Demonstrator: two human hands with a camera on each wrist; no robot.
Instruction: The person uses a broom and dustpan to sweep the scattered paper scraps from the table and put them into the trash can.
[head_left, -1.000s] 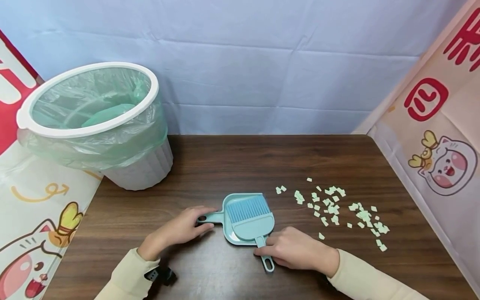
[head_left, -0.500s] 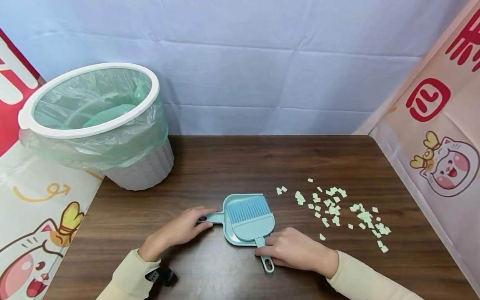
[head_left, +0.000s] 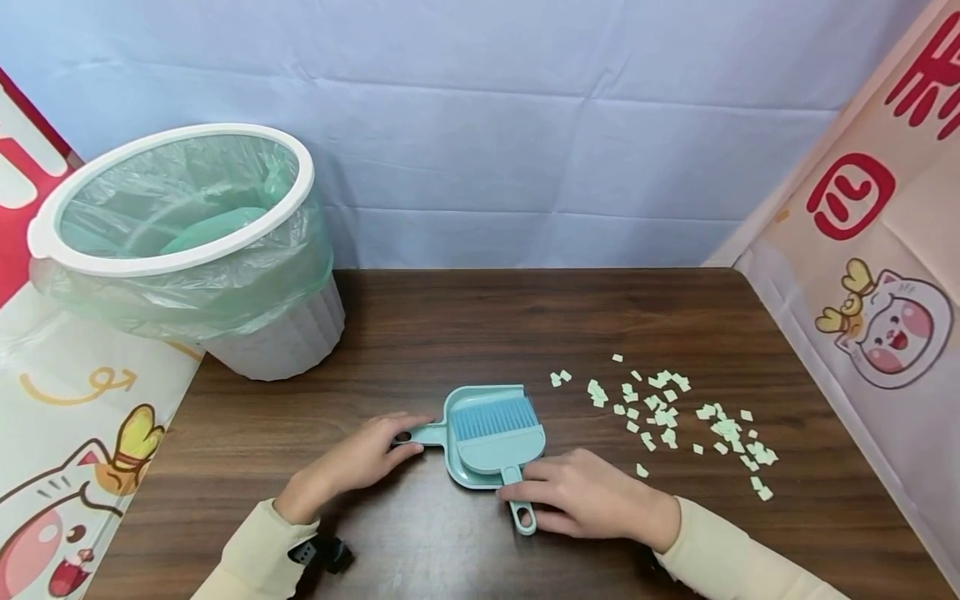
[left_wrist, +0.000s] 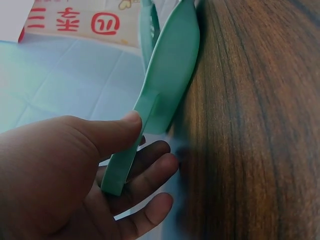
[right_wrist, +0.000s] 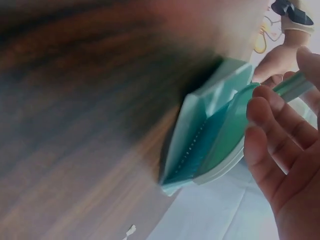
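A light-blue dustpan (head_left: 452, 467) lies on the table with its handle toward the left. My left hand (head_left: 365, 452) pinches that handle, thumb on one side and fingers on the other, as the left wrist view shows. Inside the pan rests a small blue hand brush (head_left: 498, 450), bristles facing away from me and handle over the near rim. My right hand (head_left: 588, 493) holds the brush handle between thumb and fingers; in the right wrist view the fingers (right_wrist: 261, 107) partly hide it. Small pale-green paper scraps (head_left: 726, 429) are scattered right of the pan.
At the back left stands a white bin (head_left: 273, 342) with a green plastic liner. A pale cloth backdrop (head_left: 480, 150) rises behind the brown wooden table (head_left: 420, 333). Printed cartoon panels flank both sides. Beside my left wrist is a black strap device (head_left: 322, 552).
The brush's handle end has swung slightly left and up, and my right fingers have shifted with it. The dustpan and my left hand stay in place.
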